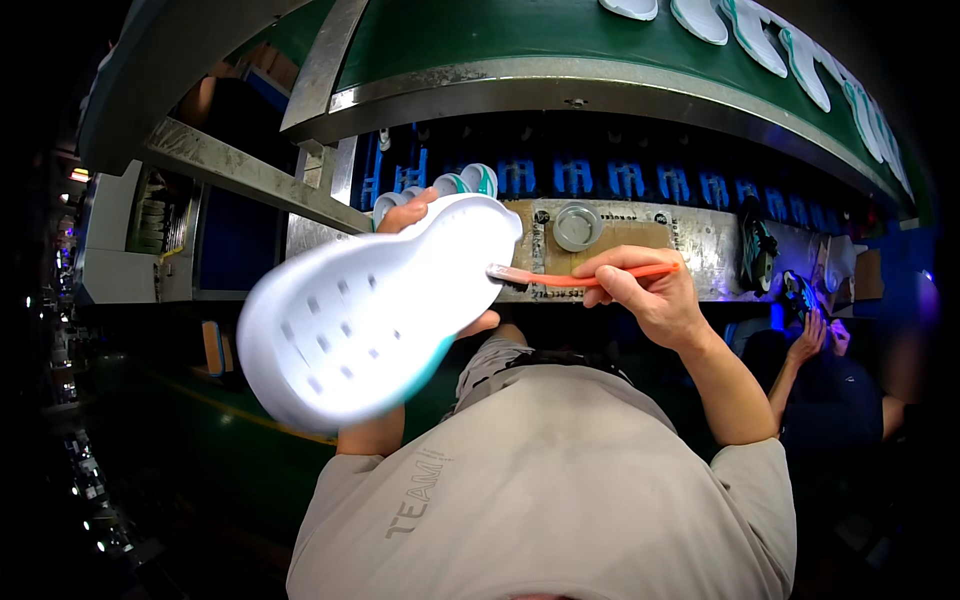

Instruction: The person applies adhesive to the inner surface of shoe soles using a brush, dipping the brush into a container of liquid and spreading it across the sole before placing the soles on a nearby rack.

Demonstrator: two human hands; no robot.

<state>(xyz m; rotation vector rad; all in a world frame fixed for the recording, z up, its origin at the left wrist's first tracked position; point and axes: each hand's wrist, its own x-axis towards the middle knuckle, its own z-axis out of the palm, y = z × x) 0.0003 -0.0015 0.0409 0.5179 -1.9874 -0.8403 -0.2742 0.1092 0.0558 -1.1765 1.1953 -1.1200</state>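
Note:
My left hand (408,212) grips a large white shoe sole (340,320) with a teal edge and rows of small rectangular recesses. Most of that hand is hidden behind the sole; fingertips show at its far and near sides. In my right hand (645,295) is a brush (570,280) with an orange handle, pinched between thumb and fingers. Its dark bristle end is at the sole's right edge; whether it touches, I cannot tell. Beyond the brush, a round cup (578,227) stands on the metal bench, and what it holds is hard to make out.
Several white and teal soles (480,180) stand behind my left hand. A green conveyor belt (480,45) with a metal rim runs across the far side, carrying soles (760,40). A dark shoe (757,245) is on the bench (700,240). At right, a co-worker's hands (808,338) hold another shoe.

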